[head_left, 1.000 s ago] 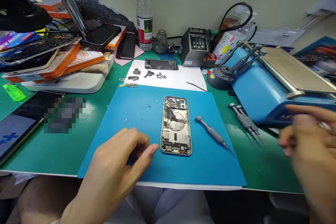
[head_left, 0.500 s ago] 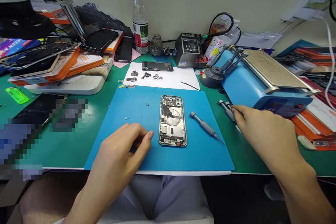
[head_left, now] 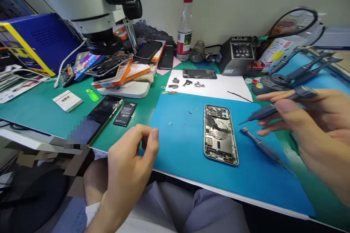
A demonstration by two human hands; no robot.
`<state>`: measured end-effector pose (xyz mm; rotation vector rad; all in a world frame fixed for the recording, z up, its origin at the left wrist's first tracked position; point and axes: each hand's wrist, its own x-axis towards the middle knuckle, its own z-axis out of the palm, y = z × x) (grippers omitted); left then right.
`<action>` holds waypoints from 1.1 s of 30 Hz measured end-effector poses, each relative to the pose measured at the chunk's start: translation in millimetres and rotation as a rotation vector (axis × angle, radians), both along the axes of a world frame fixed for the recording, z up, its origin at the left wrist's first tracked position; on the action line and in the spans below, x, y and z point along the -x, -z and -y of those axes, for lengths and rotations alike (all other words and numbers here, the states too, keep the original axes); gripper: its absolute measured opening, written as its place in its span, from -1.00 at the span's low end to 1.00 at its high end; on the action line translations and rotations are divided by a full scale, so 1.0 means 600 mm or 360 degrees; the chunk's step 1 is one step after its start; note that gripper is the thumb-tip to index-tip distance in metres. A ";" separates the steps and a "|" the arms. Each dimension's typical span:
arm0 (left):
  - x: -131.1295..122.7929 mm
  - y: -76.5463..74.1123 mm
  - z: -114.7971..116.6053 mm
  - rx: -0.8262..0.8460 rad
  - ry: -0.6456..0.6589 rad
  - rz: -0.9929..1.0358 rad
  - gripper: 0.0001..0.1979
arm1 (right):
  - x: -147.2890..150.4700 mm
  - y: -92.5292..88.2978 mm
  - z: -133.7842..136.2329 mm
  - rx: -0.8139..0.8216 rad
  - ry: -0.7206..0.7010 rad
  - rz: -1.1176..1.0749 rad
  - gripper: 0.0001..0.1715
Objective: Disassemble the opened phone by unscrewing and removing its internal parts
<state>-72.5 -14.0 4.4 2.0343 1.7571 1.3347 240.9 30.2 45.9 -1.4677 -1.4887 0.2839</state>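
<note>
Right hand (head_left: 314, 134) is now clamping a slim grey precision screwdriver (head_left: 276, 107), which was lying on the green tabletop (head_left: 41, 116) half a second ago. I am seeing its fine tip pointing toward the opened phone (head_left: 220, 134). The phone is lying flat on the smooth blue mat (head_left: 180, 134), its metal frame glinting and its round coil exposed. A second screwdriver (head_left: 262, 147) is lying just beside it. Left hand (head_left: 131, 160) is hovering at the mat's left edge, fingers loosely curled, holding nothing.

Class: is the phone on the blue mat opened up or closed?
Opened up. The phone lies flat with no cover over it; its inner boards and round coil are exposed.
</note>
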 end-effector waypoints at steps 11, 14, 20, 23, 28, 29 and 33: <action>0.034 0.040 -0.067 0.0205 0.0224 -0.0166 -0.81 | 0.163 0.044 0.001 0.0636 -0.0631 -0.0485 -0.61; 0.034 0.046 -0.065 0.0173 0.0224 -0.0129 -0.82 | 0.163 0.046 0.004 0.0650 -0.0646 -0.0510 -0.60; 0.038 0.043 -0.061 0.0115 0.0222 -0.0033 -0.81 | 0.148 0.039 0.002 0.0602 -0.0482 -0.0612 -0.49; 0.039 0.042 -0.061 0.0121 0.0232 -0.0010 -0.81 | 0.148 0.044 0.004 0.0614 -0.0504 -0.0651 -0.50; 0.038 0.046 -0.067 0.0150 0.0217 -0.0043 -0.84 | 0.160 0.055 0.008 0.0680 -0.0679 -0.0623 -0.59; 0.037 0.047 -0.067 0.0142 0.0212 -0.0040 -0.84 | 0.161 0.055 0.008 0.0689 -0.0673 -0.0633 -0.59; 0.037 0.039 -0.059 0.0077 0.0211 -0.0004 -0.84 | 0.153 0.049 0.009 0.0665 -0.0613 -0.0776 -0.58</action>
